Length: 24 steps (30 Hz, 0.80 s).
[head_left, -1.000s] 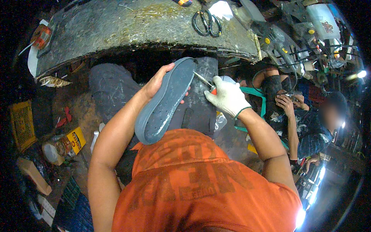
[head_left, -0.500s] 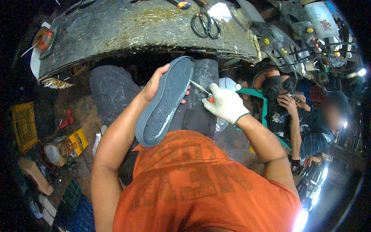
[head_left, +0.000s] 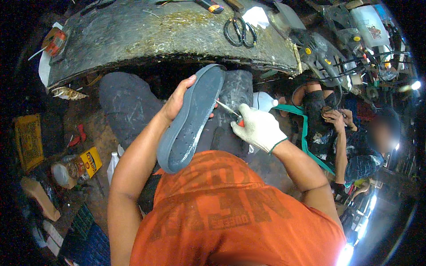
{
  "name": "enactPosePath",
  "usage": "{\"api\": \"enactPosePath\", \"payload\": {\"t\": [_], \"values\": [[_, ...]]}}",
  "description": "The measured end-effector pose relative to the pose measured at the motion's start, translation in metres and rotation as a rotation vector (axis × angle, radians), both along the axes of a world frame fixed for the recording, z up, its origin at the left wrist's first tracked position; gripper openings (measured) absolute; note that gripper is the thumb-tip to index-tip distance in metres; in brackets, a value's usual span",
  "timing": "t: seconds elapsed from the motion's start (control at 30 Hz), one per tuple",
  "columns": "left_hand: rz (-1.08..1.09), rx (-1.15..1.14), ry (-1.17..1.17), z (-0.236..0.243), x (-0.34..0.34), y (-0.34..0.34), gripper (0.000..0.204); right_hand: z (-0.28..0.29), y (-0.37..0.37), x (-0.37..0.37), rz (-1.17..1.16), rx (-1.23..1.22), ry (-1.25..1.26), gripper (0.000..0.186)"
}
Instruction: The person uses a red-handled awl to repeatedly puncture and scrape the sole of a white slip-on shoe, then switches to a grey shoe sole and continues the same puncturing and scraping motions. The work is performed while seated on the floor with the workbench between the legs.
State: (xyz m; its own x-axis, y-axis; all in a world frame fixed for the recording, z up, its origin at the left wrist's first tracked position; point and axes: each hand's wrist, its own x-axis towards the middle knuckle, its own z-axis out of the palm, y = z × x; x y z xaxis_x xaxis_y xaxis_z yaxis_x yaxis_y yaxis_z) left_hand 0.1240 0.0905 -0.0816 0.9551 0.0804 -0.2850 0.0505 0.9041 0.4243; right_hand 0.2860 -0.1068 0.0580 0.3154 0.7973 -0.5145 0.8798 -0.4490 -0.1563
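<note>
shoe sole [head_left: 191,119] near bench [head_left: 177,35] has tool [head_left: 228,107] at its right edge.

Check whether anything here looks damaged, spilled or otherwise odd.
A few oddities: whitish residue streaks one edge of the grey shoe sole, uneven against its dark surface; the right hand is gloved while the left hand is bare; and the workbench top looks blotchy with yellowish stains.
</note>
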Motion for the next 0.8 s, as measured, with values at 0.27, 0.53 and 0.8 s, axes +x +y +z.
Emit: {"api": "enactPosePath", "payload": {"t": [0.27,0.53,0.8], "values": [[0.065,0.078,-0.022,0.01,-0.006,0.002,0.082,0.001,-0.004,-0.013,0.072,0.088,0.009,0.038],[0.138,0.18,-0.051,0.027,-0.012,0.002,0.083,0.018,-0.007,-0.024,0.082,0.073,0.07,0.037],[0.132,0.185,0.009,0.038,-0.013,-0.003,0.073,0.026,0.003,-0.01,0.075,0.109,-0.048,0.038]]}}
